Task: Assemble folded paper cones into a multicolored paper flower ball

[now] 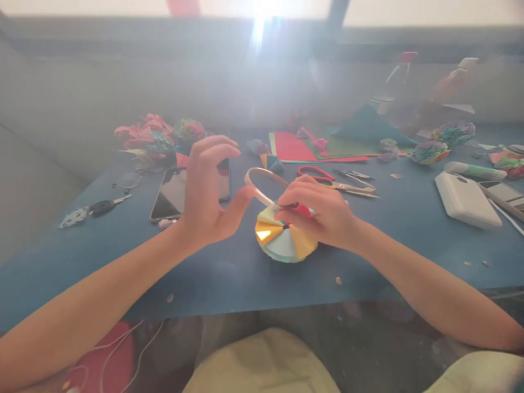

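My left hand (208,188) hovers above the blue table (229,278), fingers curled and spread, its thumb touching the rim of a thin ring of tape (262,185). My right hand (321,213) is closed on the ring's lower edge and presses down on a round fan of folded coloured paper (282,243) in yellow, orange and pale green. A small red piece shows under the right fingers. The ring stands tilted between both hands.
A phone (176,191) lies left of my left hand, keys (96,208) further left. Red-handled scissors (335,180) and tweezers (352,174) lie behind the right hand. Paper sheets (298,147), paper flowers (151,136), a white box (466,199) and a bottle (393,82) stand further back.
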`<state>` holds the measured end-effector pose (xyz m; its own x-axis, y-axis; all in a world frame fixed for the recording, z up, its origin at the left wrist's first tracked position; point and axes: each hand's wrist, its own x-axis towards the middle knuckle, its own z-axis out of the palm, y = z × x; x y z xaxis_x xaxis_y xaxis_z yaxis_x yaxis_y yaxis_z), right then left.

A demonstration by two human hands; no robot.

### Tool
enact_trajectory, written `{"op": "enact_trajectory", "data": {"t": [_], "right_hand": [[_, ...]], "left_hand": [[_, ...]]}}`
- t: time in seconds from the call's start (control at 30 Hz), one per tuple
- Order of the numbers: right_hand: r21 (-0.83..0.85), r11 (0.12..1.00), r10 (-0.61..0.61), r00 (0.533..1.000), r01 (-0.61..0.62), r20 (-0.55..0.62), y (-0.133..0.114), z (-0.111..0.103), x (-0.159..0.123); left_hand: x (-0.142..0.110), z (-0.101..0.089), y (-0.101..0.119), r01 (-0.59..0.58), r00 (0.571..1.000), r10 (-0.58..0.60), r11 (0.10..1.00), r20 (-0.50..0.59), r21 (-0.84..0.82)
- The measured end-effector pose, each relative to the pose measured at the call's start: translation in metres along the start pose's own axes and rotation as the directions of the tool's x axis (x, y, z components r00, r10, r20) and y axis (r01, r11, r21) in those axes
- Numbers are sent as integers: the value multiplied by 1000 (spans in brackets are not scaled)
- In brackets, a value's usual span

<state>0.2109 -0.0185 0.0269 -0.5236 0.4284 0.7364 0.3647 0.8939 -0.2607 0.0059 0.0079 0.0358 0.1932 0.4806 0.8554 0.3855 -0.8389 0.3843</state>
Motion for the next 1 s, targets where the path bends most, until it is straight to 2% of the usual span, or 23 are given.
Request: {"op": "enact_trajectory", "data": {"t": [0.03, 0.07, 0.1, 0.17, 0.2, 0.33, 0.43, 0.63, 0.87, 1.0], "right_hand": [[14, 1000, 5, 1000, -5, 15, -2, 0, -1], [29, 999, 16, 1000, -16, 21, -4, 0, -1], [48, 998, 33, 999, -34, 15, -7, -1, -1], [103, 990, 93, 995, -95, 26, -13, -5, -1], [143, 980, 134, 989, -141, 59, -17, -7, 0], [256, 917, 251, 942, -305, 225, -24, -17, 3], [244, 907, 288, 928, -343, 236, -24, -20, 4], [309, 859, 343, 907, -408, 245, -22, -20, 7], [346, 843, 357, 910, -412, 213, -22, -17, 6], [356, 840, 352, 910, -410, 218, -21, -17, 6]], "left_hand": [[0, 0, 2, -131, 988, 126, 990, 89, 52], [0, -1, 4, -210, 960, 194, 976, 202, 61], [1, -1, 5, -243, 925, 219, 969, 310, 40], [1, -1, 6, -215, 869, 211, 976, 447, -41], [2, -1, 6, -170, 856, 191, 982, 480, -88], [2, 0, 3, 35, 854, 79, 977, 514, -209], [2, 0, 2, 137, 838, 17, 961, 546, -241], [-1, 0, 1, 200, 831, -14, 940, 556, -277], [0, 2, 3, 297, 817, -99, 917, 568, -268], [0, 2, 3, 327, 806, -111, 902, 581, -281]]}}
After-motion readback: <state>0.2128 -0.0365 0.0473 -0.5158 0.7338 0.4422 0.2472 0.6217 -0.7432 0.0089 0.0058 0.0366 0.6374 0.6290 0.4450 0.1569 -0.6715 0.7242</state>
